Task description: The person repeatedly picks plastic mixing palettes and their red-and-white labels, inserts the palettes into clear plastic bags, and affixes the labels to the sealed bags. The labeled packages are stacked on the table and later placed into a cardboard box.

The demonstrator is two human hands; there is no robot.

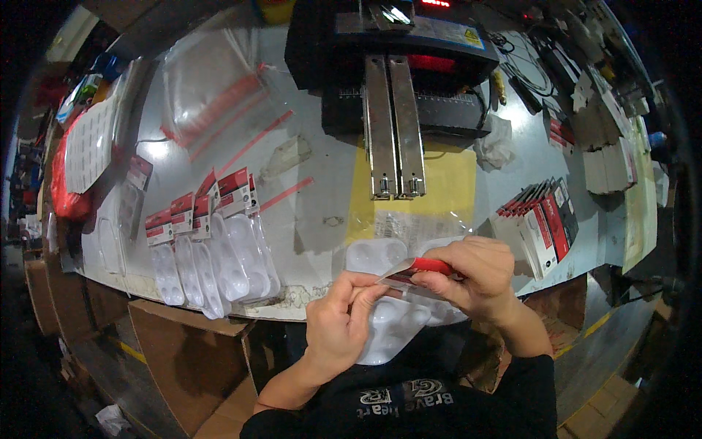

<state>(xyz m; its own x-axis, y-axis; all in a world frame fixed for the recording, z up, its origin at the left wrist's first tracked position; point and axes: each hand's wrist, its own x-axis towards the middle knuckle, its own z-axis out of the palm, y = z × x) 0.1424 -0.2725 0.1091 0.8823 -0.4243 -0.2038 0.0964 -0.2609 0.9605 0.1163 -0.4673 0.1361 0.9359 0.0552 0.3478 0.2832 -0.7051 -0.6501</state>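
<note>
Left hand (340,320) and right hand (479,272) pinch a red card (431,265) near the desk's front edge (292,304)
Likely light, bendable; hold by opposite edges

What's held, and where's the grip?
A red card, pinched at its left end by the left hand and at its right end by the right hand; can't tell if the white tray below is held.

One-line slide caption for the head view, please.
Left hand and right hand pinch a red card by white plastic trays, carded packs at left, black machine ahead.
</note>
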